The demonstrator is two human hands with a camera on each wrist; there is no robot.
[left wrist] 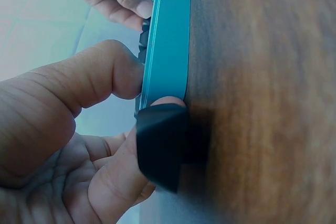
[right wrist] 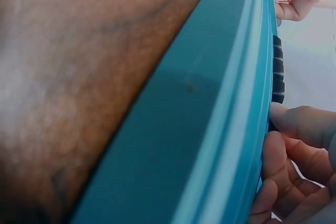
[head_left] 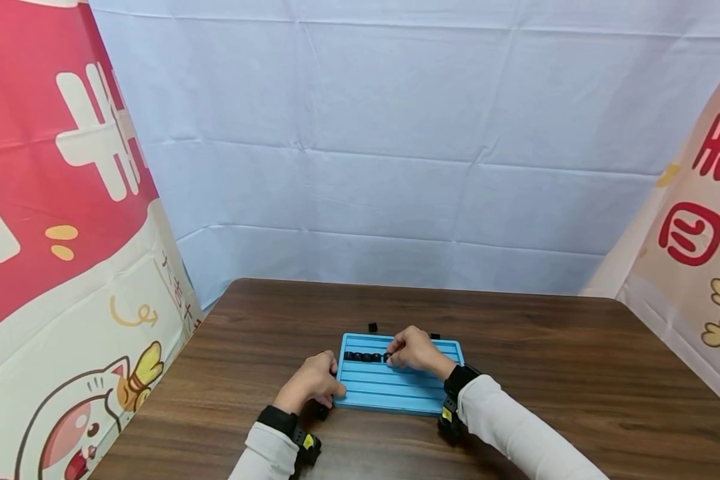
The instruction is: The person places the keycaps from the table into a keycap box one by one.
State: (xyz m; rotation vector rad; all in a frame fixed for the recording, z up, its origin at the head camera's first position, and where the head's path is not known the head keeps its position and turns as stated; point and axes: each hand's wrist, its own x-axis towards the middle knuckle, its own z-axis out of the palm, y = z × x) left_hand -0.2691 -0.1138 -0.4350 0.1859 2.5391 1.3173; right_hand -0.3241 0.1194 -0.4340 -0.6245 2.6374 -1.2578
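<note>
A light-blue ridged tray [head_left: 390, 401] lies on the wooden table. My left hand [head_left: 315, 380] grips its left edge, the thumb on the rim and the fingers low at the side. Several small black keycaps [head_left: 363, 357] sit in a row in one of the upper grooves. At the right end of that row, my right hand [head_left: 417, 350] pinches another black keycap [head_left: 387, 357] between thumb and fingertips, which partly hide it. A loose keycap [left wrist: 160, 145] stands on the table close against my left fingers, by the tray's near-left corner.
Behind the tray, one black keycap [head_left: 373, 327] lies on the table [head_left: 546, 373], and another dark piece [head_left: 435, 336] shows at the tray's far edge. A pale blue cloth [head_left: 384, 167] hangs behind the table, with printed cloths at both sides.
</note>
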